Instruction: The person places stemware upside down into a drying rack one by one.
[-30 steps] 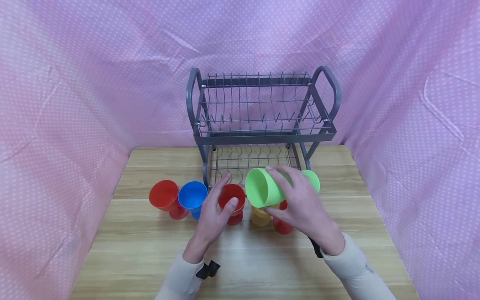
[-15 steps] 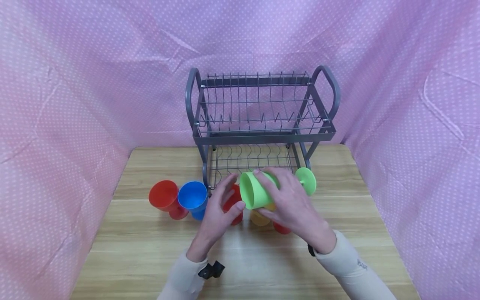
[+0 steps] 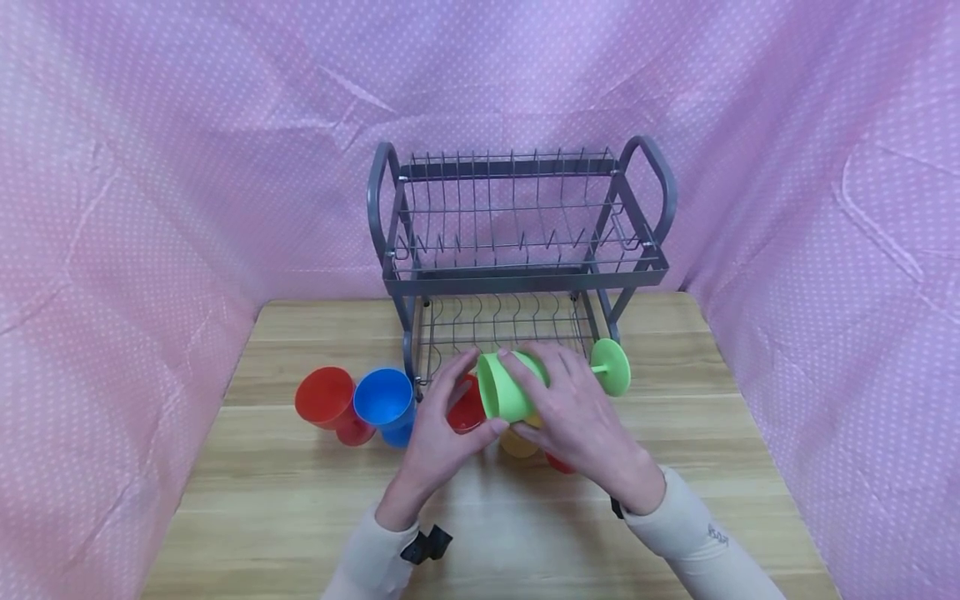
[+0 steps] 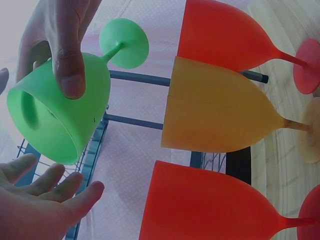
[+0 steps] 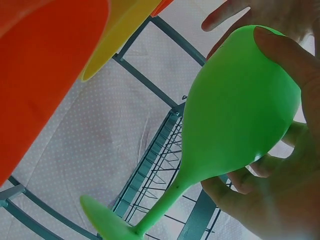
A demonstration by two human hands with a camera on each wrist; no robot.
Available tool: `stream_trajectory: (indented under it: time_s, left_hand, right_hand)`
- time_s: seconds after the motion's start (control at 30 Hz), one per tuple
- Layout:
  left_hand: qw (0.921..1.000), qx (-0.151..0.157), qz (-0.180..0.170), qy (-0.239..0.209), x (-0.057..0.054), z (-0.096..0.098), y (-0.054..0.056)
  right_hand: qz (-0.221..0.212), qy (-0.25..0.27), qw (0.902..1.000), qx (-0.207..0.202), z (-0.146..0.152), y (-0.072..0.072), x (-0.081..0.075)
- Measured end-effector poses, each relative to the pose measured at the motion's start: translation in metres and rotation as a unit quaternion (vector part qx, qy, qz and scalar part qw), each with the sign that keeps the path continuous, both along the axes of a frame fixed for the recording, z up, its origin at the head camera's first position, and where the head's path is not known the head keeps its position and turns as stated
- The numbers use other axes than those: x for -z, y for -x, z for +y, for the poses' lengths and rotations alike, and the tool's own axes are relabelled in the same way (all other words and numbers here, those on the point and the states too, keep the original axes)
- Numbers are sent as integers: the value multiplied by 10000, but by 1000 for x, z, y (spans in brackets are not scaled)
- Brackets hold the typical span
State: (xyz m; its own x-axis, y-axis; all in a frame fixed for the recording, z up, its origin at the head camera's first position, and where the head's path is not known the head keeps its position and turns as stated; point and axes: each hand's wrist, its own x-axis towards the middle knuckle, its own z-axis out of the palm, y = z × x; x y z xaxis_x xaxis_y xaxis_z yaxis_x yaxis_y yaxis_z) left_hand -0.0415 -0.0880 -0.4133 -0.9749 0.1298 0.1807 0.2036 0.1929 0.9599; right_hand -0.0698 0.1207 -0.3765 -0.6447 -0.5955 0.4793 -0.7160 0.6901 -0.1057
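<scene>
A green plastic goblet (image 3: 504, 392) lies sideways in the air, its mouth to the left and its foot to the right. My right hand (image 3: 570, 408) grips the bowl, thumb on one side and fingers on the other, as the right wrist view shows. My left hand (image 3: 442, 433) is held close to the goblet's rim, fingers spread and nothing in them. Beneath the hands stand a red goblet (image 4: 215, 205), a yellow goblet (image 4: 220, 107) and another red goblet (image 4: 225, 35), partly hidden in the head view.
At the left stand a red goblet (image 3: 325, 398) and a blue goblet (image 3: 384, 398), close together. A grey two-tier dish rack (image 3: 525, 282) rises behind the goblets on the wooden table (image 3: 300, 517). Pink dotted cloth (image 3: 225, 167) hangs around the table.
My right hand has brought the green goblet a little to the left. My left hand has moved right, nearer to its rim. The standing goblets have kept their places.
</scene>
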Motion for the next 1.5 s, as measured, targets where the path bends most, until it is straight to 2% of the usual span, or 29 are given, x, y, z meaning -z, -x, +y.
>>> stream_trajectory:
  time_s: [0.57, 0.77, 1.0, 1.2, 1.37, 1.5]
  left_hand:
    - [9976, -322, -178, 589, -7, 8, 2]
    - [9984, -305, -97, 459, -6, 9, 2]
    - [9997, -230, 54, 63, -2, 9, 2]
    - [9995, -253, 75, -178, 3, 6, 3]
    - [9989, -322, 3, -332, 4, 5, 3]
    - [9983, -378, -133, -432, 3, 3, 3]
  right_hand:
    - [139, -9, 9999, 28, 1, 0, 2]
    - [194, 78, 9998, 9, 3, 0, 4]
    - [119, 177, 9998, -24, 9, -3, 6]
    - [-64, 914, 9957, -133, 17, -8, 7]
    - [-122, 1557, 9877, -93, 25, -12, 9]
    - [-21, 2121, 9772, -58, 29, -15, 9]
